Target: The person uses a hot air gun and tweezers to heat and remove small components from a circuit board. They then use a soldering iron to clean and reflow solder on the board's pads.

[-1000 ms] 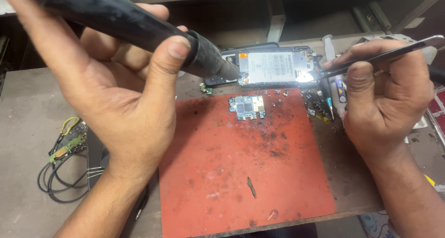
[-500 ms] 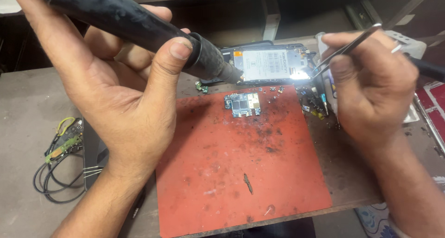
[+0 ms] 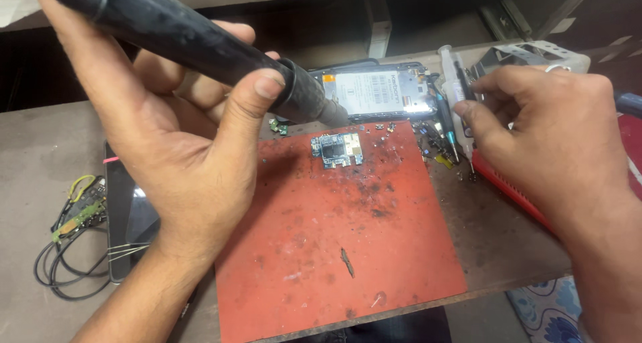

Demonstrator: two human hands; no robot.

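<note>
A brown workbench (image 3: pixel 47 149) is seen from above, and most of its middle is covered by a square red mat (image 3: pixel 334 249), scorched and speckled with dark marks. The left hand (image 3: pixel 167 149) is held over the mat's left edge, its fingers and thumb wrapped tightly around a thick black hot-air handle (image 3: pixel 180 39), which is angled down to the right so that its nozzle (image 3: pixel 331 113) is brought close above the mat's far edge. An opened phone body (image 3: pixel 374 92) is laid just beyond that edge; a pale rectangular label with dark bars is carried on its inner face. The right hand (image 3: pixel 555 136) is placed at the right, its fingertips pressed together on the slim tools (image 3: pixel 451 109) standing beside the phone; what exactly is pinched cannot be told. A dark tablet-like slab (image 3: pixel 130 216) is partly hidden under the left wrist. A bundle of black and yellow wires (image 3: pixel 70 243) is left at the bench's near left. A small blue-and-silver circuit board (image 3: pixel 336 148) is set on the mat just below the nozzle.
</note>
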